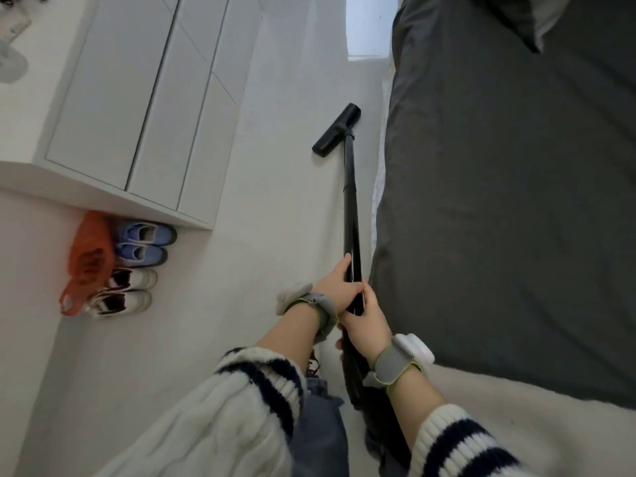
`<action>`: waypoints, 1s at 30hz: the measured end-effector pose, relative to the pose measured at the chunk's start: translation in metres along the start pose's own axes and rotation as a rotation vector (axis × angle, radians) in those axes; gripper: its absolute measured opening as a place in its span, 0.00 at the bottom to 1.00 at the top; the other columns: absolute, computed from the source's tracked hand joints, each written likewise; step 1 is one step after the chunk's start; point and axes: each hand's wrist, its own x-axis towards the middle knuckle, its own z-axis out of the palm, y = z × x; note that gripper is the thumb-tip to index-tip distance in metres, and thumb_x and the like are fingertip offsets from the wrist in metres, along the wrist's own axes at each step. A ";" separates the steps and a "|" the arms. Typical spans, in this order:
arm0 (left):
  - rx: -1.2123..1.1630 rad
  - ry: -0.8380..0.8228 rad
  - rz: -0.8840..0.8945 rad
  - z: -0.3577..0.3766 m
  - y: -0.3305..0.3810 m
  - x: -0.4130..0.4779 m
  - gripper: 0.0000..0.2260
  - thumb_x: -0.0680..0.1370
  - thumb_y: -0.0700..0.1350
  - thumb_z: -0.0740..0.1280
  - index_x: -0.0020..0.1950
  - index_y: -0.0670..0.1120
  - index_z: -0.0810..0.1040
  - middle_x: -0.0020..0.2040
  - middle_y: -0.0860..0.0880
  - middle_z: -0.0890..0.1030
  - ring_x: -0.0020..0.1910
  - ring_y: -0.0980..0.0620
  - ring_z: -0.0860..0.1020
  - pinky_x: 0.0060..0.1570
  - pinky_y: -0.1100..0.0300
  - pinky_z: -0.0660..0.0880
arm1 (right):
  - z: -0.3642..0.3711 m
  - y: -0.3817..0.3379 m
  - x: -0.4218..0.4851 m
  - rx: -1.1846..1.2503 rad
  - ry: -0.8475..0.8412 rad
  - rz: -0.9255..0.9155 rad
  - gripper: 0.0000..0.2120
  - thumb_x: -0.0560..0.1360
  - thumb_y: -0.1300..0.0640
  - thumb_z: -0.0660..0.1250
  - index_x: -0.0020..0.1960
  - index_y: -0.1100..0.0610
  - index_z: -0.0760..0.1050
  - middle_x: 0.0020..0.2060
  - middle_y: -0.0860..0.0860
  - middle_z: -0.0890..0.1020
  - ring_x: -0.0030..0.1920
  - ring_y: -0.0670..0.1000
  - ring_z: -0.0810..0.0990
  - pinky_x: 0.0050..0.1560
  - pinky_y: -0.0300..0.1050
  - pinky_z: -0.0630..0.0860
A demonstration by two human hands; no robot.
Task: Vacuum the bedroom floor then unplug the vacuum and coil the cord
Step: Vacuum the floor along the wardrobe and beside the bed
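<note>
Gripping the glossy black tubular wand (351, 201) are the left hand (339, 287) (farther along) and right hand (365, 327).

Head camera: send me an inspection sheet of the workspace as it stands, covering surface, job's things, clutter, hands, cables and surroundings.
Surface: white floor, a strip between cabinet and bed.
Job's things: black vacuum wand; its floor head is on the floor close beside the bed.
Clutter: blue shoes, white shoes and orange bag by the cabinet's near end.
Hands: left hand and right hand both grip the vacuum wand, the left nearer the floor head.
Cables: nothing seen.
Surroundings: white cabinet on the left, dark grey bed on the right.
</note>
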 end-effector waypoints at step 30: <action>0.500 -0.063 0.068 -0.245 -0.190 -0.082 0.30 0.77 0.47 0.62 0.77 0.57 0.56 0.71 0.45 0.71 0.64 0.47 0.74 0.55 0.64 0.69 | 0.360 -0.029 -0.062 0.700 0.119 0.110 0.27 0.77 0.58 0.62 0.72 0.45 0.58 0.34 0.58 0.74 0.23 0.53 0.72 0.26 0.42 0.72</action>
